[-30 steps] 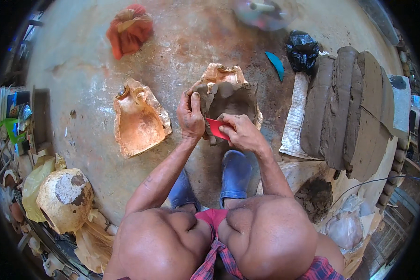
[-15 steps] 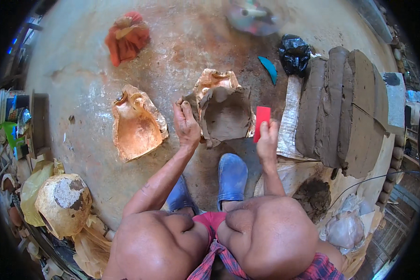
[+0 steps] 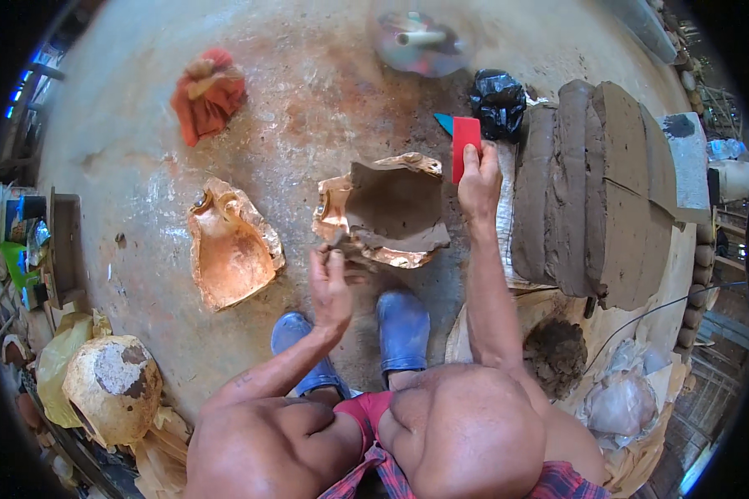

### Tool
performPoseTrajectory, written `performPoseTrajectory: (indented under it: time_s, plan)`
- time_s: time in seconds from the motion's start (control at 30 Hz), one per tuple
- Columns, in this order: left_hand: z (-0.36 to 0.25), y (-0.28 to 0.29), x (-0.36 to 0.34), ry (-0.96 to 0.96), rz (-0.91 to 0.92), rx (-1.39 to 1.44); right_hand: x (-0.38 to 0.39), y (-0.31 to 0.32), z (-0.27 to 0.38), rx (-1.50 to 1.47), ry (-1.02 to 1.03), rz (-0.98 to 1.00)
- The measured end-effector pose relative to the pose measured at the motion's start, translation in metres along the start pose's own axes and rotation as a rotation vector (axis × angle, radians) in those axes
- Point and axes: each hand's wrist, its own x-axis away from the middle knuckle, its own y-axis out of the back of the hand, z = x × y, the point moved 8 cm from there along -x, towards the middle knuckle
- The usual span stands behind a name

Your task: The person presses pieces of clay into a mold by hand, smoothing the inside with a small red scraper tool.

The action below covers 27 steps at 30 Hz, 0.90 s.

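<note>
As right fingers (image 3: 472, 158) pinch card (image 3: 466, 133), clay (image 3: 395, 202) beside left fingers (image 3: 336, 266)

Soft bright light, pale floor (image 3: 287, 141) sheen, bent edges, black corners

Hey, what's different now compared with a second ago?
The clay-lined mold has turned counterclockwise: its neck, which pointed away, now points left. The left hand moved from its left side to its near-left corner. The right hand has left the clay and moved forward and right, still holding the red card. The other mold and clay slabs stayed put.
</note>
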Motion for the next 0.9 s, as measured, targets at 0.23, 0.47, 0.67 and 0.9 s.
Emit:
performPoseTrajectory:
  time_s: [0.23,0.47,0.67,0.9]
  plan:
    - [-0.060,0.007,-0.059,-0.254,0.050,0.333,0.068,0.004,0.026,0.257,-0.133,0.079]
    - [-0.070,-0.011,-0.120,-0.368,0.036,-0.652,0.083,-0.017,0.024,0.287,-0.199,0.166]
    - [-0.069,-0.024,-0.126,-0.538,0.105,-0.630,0.086,-0.023,0.035,0.275,-0.275,0.201]
    - [-0.051,-0.024,-0.138,-0.363,0.174,-0.325,0.077,-0.040,0.027,0.202,-0.230,0.269]
